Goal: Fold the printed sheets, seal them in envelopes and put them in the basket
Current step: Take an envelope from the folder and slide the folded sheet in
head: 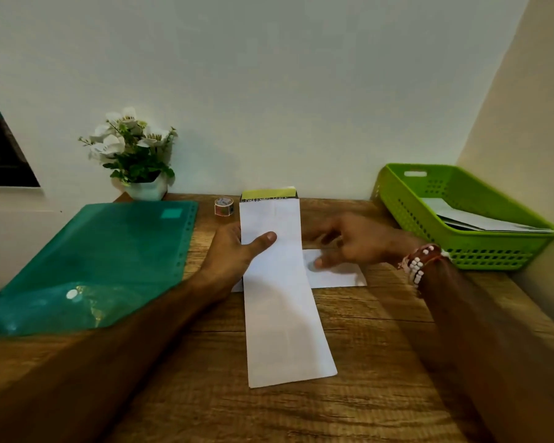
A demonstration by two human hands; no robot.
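Envelope (282, 298), long and white, sat mid-bench with its open end toward the wall. The printed sheet (267, 195), folded, stuck out of that end as a yellow-green strip with dark lettering. The left hand (237, 247) gripped the envelope at its left edge, thumb (266, 239) across the front and fingers behind.

Step judged: insertion, nearly finished; sealing not yet done. The next move would call for pushing the sheet fully in, closing the open end, then carrying the envelope right to the basket (461, 251), which already held white envelopes (480, 222).

The right hand (355, 241) was motion-blurred just beside the envelope, above a second white piece (336, 274) lying on the bench (365, 362). We could not tell whether it held or merely touched anything. A beaded bracelet (418, 262) showed at its wrist.

Unclear:
- No flap on the envelope was visible.
- Most of the sheet was hidden, and its lettering was cut off.
- Whether the envelope's near end rested on the bench could not be told.
- Whether the second white piece was an envelope or a sheet could not be told.
- The small patterned roll (224, 206) near the wall was possibly tape or stickers.

Outward: a green folder (109, 257) lay at left, a flower pot (141, 155) behind it.
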